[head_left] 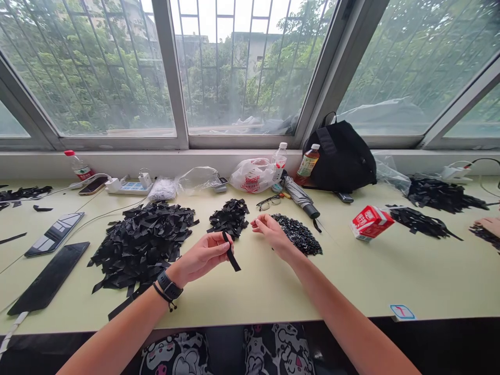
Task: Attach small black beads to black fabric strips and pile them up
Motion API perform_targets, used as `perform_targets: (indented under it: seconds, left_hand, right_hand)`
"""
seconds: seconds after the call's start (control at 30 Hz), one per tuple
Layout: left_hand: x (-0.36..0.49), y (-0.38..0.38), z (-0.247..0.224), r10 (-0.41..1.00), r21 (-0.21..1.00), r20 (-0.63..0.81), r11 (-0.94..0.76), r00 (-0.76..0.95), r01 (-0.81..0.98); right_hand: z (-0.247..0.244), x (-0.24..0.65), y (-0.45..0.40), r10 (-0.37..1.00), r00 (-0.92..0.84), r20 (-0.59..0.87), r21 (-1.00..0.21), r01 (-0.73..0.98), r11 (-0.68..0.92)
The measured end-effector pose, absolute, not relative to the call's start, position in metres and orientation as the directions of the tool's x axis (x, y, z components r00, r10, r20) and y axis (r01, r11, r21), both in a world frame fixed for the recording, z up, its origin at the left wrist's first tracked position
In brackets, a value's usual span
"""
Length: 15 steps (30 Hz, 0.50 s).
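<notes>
Between the thumb and fingers of my left hand (pixel 201 259) is a short black fabric strip (pixel 234 260), hanging down at a slant above the table. My right hand (pixel 272 233) is at the left edge of a heap of small shiny black parts (pixel 304 239). Its thumb and fingertips are drawn together; whatever may be in them is too small to make out. Left of my left hand lies a large pile of black strips (pixel 142 245). A smaller pile of folded black pieces (pixel 229 216) sits just beyond my hands.
Farther back are glasses (pixel 269 202), a folded umbrella (pixel 300 195), a plastic bag (pixel 253 176), bottles and a black backpack (pixel 339 156). A red carton (pixel 372 223) stands to the right. Phones and a power strip (pixel 128 187) lie left. Another person's hand (pixel 488 225) shows at the right edge.
</notes>
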<state>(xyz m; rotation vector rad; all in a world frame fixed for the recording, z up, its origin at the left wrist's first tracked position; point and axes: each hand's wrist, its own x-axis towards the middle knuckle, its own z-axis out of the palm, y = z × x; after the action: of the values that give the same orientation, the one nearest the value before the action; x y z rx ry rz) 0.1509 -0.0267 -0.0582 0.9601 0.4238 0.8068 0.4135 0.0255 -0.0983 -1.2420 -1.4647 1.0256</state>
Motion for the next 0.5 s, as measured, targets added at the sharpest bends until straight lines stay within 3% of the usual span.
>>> perform_targets:
  seconds: [0.1,0.33,0.4,0.5]
  left_hand:
    - [0.151,-0.026,-0.058,0.791,0.841,0.012,0.323,0.612,-0.434]
    - [0.150,-0.025,-0.058,0.803,0.841,0.015,0.312,0.596,-0.442]
    - [0.150,-0.024,-0.059,0.815,0.854,0.028,0.282,0.579,-0.438]
    - [0.153,-0.021,-0.065,0.853,0.912,0.064,0.162,0.518,-0.378]
  right_hand:
    - [-0.113,0.404,0.028,0.988,0.074,0.138,-0.972,0.203,0.121]
    - [-0.115,0.413,0.030,0.926,0.188,0.327,-0.854,0.479,0.204]
    - [-0.108,0.411,0.027,0.918,0.176,0.356,-0.860,0.447,0.248]
    - [-0.096,0.401,0.017,0.936,0.110,0.336,-0.917,0.267,0.297]
